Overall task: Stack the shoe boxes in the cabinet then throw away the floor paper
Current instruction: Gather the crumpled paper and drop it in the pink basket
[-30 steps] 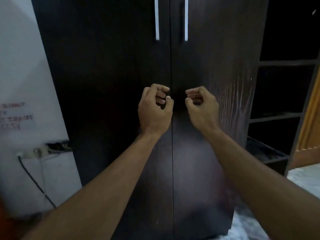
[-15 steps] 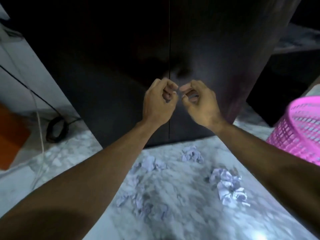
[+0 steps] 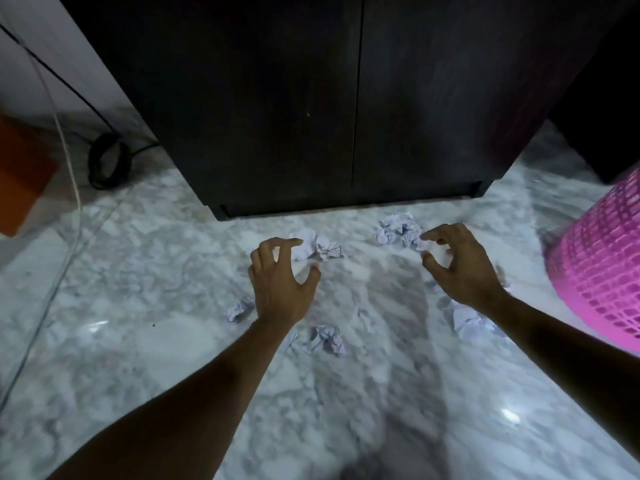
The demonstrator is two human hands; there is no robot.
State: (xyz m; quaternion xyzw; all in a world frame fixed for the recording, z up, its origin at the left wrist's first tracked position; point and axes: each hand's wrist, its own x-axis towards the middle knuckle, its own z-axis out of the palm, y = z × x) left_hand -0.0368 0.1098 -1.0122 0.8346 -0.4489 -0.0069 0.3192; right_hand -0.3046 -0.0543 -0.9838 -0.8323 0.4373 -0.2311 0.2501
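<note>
Head cam, looking down at marble floor (image 3: 138, 341) in front of dark cabinet (image 3: 277, 116), both doors closed; shoe boxes not visible. Left hand (image 3: 280, 285) hovers above floor, grip wide open: fingers spread and bent claw-like, thumb out to the side, holding nothing; its fingertips (image 3: 292, 241) sit just beside crumpled paper A (image 3: 320, 249), contact can't be confirmed. Right hand (image 3: 460, 268) likewise has an open grip, fingers curved and spread, nothing held; index tip overlaps the edge of crumpled paper B (image 3: 398, 232), touch vs. hover unclear. Both papers lie on floor near cabinet base. Three more wads closer to the camera: paper C (image 3: 239, 310) left of the left wrist, paper D (image 3: 329, 339) between the forearms, paper E (image 3: 471, 322) partly under the right forearm. Pink mesh basket (image 3: 602, 271) stands at right edge, well apart from A, near the right arm. Orange box (image 3: 20, 174) at far left; black cable coil (image 3: 109, 161) and white cord (image 3: 71, 168) on floor left of cabinet.
</note>
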